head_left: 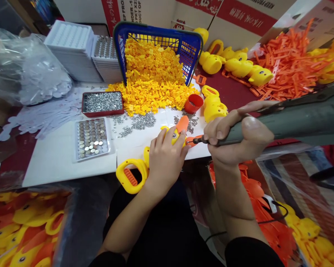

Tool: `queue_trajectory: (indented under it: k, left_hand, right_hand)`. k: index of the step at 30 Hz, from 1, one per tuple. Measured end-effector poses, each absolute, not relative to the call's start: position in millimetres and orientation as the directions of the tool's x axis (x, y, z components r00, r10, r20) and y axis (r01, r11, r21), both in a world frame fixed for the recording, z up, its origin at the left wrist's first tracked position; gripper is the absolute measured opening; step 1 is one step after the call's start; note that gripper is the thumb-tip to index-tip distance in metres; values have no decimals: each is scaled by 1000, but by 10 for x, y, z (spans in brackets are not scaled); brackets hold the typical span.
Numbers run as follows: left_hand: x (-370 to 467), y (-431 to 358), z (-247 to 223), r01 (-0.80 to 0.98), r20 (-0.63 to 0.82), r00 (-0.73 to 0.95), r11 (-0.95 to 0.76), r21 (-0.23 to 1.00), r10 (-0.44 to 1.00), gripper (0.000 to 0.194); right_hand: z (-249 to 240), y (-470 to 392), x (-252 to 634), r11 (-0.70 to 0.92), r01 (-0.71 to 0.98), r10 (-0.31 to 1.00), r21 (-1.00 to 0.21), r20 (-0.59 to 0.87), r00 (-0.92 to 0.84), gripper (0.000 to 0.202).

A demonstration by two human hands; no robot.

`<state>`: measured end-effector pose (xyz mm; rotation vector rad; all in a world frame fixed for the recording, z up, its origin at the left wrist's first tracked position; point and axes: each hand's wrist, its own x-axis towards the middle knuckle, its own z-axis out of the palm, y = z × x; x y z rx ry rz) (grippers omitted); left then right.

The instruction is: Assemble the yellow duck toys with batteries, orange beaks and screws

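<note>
Duck toy (146, 155): yellow plastic, looped handle (119, 175), ribbed orange insert (130, 177), dark round eye (174, 136), orange bill (183, 124) spread. Position: near edge of desk (55, 155), handle reaching past it. Left hand (165, 157) grasps toy from above; right hand (228, 152), just beside the bill, clenches green power screwdriver (297, 120), tip at bill's lower part.

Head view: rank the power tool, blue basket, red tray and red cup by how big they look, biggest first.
1. Power tool and blue basket: too alike to rank; the tool runs out of frame and seems nearer the camera.
2. Red tray
3. Red cup
</note>
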<state>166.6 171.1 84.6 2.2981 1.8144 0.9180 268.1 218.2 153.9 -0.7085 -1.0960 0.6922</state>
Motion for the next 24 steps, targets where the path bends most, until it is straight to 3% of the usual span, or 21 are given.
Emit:
queue_trajectory:
  k: [6, 13, 24]
  left_hand:
    - [1714, 1705, 851, 883, 403, 116, -280, 376, 908, 36]
    - [1722, 1706, 917, 896, 323, 137, -256, 362, 936, 36]
    - [1756, 1695, 853, 894, 415, 131, -288, 343, 900, 35]
  right_hand:
    - [1483, 2177, 2691, 624, -184, 773, -760, 563, 292, 7]
    - [1382, 2247, 2713, 702, -161, 711, -694, 668, 220, 13]
    - [1380, 2290, 2729, 669, -238, 739, -704, 665, 112, 10]
